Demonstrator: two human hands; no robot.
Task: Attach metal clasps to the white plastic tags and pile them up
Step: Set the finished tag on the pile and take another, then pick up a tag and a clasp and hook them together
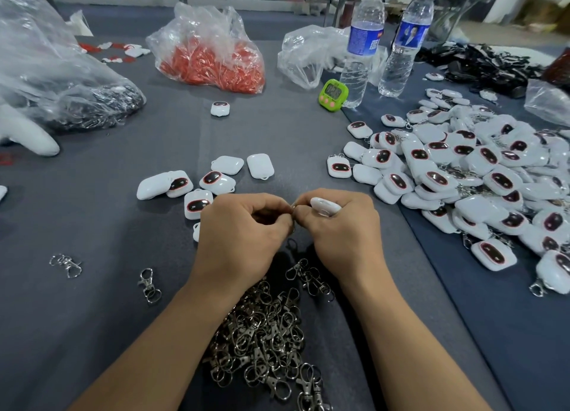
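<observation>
Pinched tight: right hand [342, 238] curls round a white tag [324, 205], left hand [243, 235] nips a small clasp [293, 215] where the hands meet, dead centre. Tag looks light, hard, glossy, prob. slippery, so hold by the edges and work at its loop. Clasp looks stiff, springy. Clasp heap [262, 333] at 6 o'clock, finished pile [478, 170] at 3, bare tags [197, 188] at 9. Clear bag [209, 56] at 11 holds red bits; second bag [77, 96] at 10 holds dark metal parts.

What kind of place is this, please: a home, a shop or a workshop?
Probably a small hand-assembly workshop. A large pile of white tags lies on the cloth-covered table, a heap of loose metal clasps sits nearer the camera, and a plastic bag holds bulk red parts.
</observation>
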